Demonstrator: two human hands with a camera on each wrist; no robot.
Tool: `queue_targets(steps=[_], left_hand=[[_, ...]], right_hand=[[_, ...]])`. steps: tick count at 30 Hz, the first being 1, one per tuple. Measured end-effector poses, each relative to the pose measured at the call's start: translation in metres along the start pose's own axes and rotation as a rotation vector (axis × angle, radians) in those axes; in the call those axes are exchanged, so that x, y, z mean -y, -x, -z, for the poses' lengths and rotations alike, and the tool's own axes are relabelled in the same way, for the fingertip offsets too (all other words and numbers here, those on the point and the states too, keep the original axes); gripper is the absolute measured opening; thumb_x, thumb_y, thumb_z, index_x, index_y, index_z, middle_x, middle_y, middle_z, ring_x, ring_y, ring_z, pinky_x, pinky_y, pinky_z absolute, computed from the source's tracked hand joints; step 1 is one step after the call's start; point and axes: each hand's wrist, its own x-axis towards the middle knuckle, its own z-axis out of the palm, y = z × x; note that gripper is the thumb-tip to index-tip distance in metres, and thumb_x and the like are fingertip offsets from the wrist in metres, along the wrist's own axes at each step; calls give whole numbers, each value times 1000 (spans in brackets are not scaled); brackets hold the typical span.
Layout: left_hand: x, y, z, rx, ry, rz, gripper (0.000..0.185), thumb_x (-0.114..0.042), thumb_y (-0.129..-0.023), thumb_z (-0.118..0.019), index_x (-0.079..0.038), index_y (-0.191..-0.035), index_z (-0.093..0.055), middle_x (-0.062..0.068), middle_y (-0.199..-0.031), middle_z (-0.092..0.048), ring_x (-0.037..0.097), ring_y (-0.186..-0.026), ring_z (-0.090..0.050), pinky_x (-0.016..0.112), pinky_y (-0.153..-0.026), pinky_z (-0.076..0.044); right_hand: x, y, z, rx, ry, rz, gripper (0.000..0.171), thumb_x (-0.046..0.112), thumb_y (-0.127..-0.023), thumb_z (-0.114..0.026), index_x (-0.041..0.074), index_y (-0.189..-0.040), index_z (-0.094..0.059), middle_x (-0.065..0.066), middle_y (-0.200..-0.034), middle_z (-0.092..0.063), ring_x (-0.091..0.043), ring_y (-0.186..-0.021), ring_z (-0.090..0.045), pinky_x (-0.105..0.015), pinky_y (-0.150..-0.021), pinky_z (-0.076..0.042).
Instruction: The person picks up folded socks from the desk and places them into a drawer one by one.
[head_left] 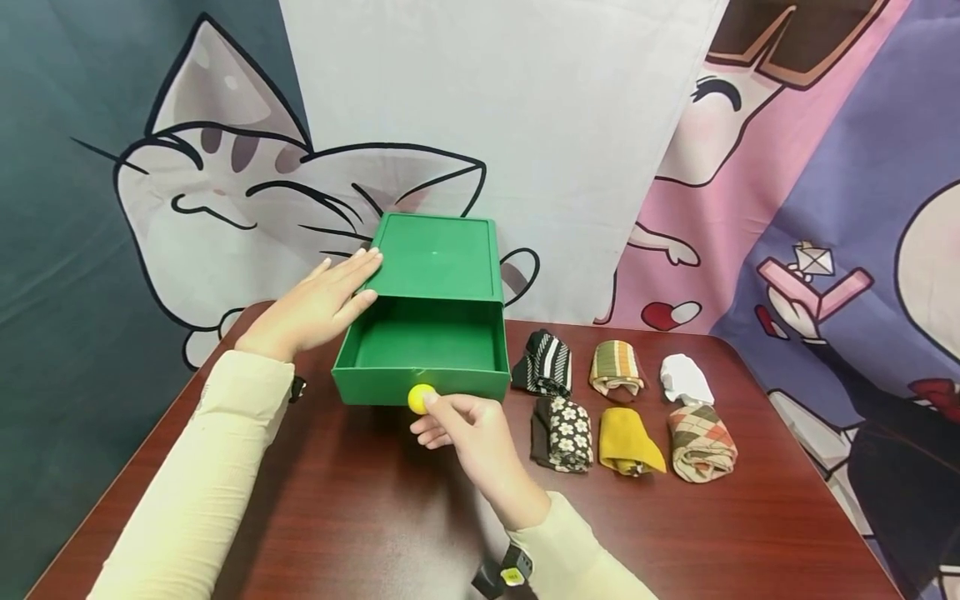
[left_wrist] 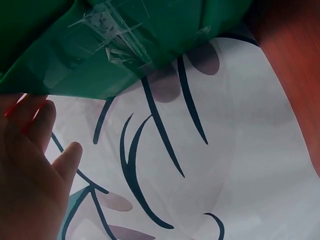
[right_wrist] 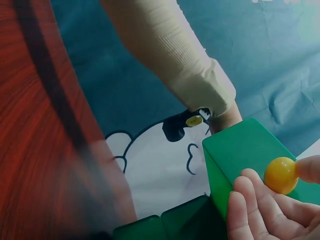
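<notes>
A green box [head_left: 438, 254] stands on the dark wood table [head_left: 360, 517], its green drawer [head_left: 423, 354] pulled out toward me and empty. My right hand [head_left: 457, 425] pinches the yellow knob [head_left: 419, 397] on the drawer's front; the right wrist view shows the yellow knob [right_wrist: 280, 175] between thumb and fingers. My left hand [head_left: 318, 304] lies flat with straight fingers against the box's left side. In the left wrist view the left hand [left_wrist: 30, 165] sits under the green box [left_wrist: 120, 40].
Several folded socks lie in two rows right of the drawer: striped black [head_left: 543, 362], orange striped [head_left: 617, 367], white [head_left: 684, 379], floral [head_left: 562, 433], mustard [head_left: 628, 442], argyle [head_left: 700, 442]. Cartoon-printed cloth hangs behind the table. The table's right edge runs near the socks.
</notes>
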Motion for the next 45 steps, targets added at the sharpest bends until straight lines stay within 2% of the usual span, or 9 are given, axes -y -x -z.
queue_targets(steps=[15,19,23,28,35,39,42,45], left_hand=[[-2,-1,0,11,-16,7,60,-35,-111,-40,-6,-161,-26,13,-166,-25,33,-154,-20,55,-125,-10],[0,-1,-3,-3,-17,4,60,-33,-110,-40,-5,-161,-26,13,-166,-25,34,-153,-21,55,-125,-11],[0,-2,-5,-13,-21,-2,59,-32,-111,-40,-5,-161,-26,13,-166,-25,33,-154,-21,56,-124,-12],[0,-2,-6,-15,-27,-7,59,-33,-111,-39,-5,-161,-25,13,-166,-25,32,-154,-20,56,-125,-11],[0,-2,-7,-22,-26,-5,58,-32,-111,-37,-5,-161,-25,13,-166,-25,30,-154,-19,54,-125,-11],[-1,-1,-8,-30,-29,-7,58,-31,-111,-37,-4,-161,-25,13,-166,-25,30,-154,-20,55,-125,-12],[0,-1,-8,-31,-23,-6,58,-32,-111,-37,-4,-161,-25,13,-166,-25,30,-154,-19,54,-125,-12],[0,-1,-8,-34,-18,-6,58,-32,-111,-37,-4,-161,-25,13,-166,-25,30,-154,-19,54,-125,-12]], right_hand=[[-5,25,5,94,36,9,31,18,-102,-61,-11,-105,-73,-27,-85,-73,-14,-69,-71,-32,-69,-63],[-7,28,6,100,24,32,31,16,-102,-60,-12,-105,-72,-29,-85,-73,-23,-70,-73,-33,-69,-63],[-8,28,8,103,48,52,30,16,-102,-60,-11,-104,-73,-27,-85,-73,-28,-71,-73,-34,-69,-63],[-4,31,16,93,117,78,26,16,-101,-64,-8,-101,-74,-21,-84,-75,-23,-72,-74,-35,-70,-63],[13,38,49,105,213,141,17,12,-96,-70,-4,-98,-74,-12,-85,-76,-19,-76,-74,-35,-74,-63],[24,41,78,103,260,247,8,4,-96,-68,-1,-96,-75,-9,-83,-75,-19,-74,-73,-34,-70,-63],[29,37,99,95,273,315,9,-1,-96,-65,-2,-96,-74,-9,-81,-74,-20,-71,-71,-33,-65,-62],[29,28,119,81,263,288,9,-1,-97,-64,-5,-98,-72,-9,-82,-73,-19,-71,-71,-34,-67,-62]])
